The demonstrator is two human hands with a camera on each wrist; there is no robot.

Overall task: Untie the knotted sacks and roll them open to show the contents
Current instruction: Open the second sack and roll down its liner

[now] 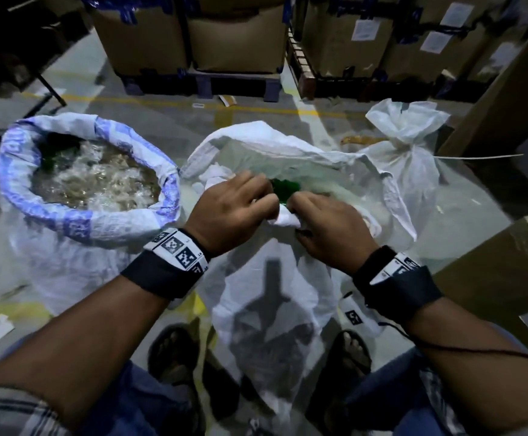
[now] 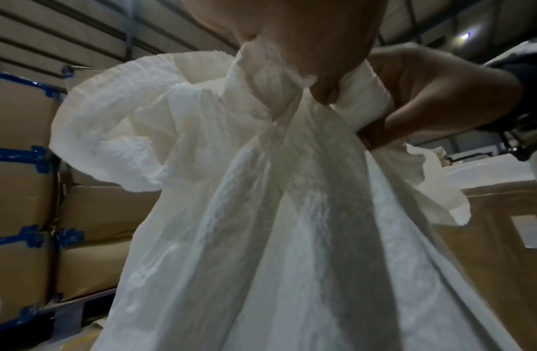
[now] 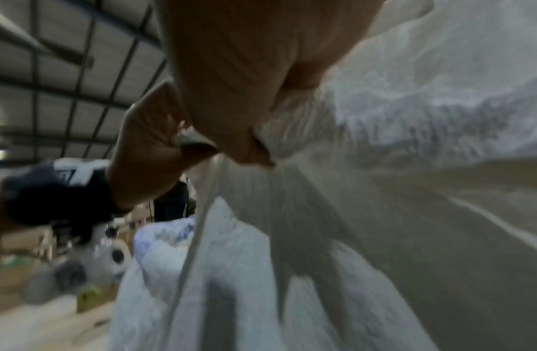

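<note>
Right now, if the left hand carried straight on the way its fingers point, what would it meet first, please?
The left hand points at the right hand, across the knot both grip; it would probably meet those knuckles first.

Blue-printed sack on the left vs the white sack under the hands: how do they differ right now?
The blue-printed sack has its mouth rolled down into a cuff, showing shiny contents; the white sack is knotted shut. The blue-printed sack stands untouched, while the left hand and right hand grip the white sack's knot. One carries blue print; the other is plain. Both are woven and stand on the floor.
</note>
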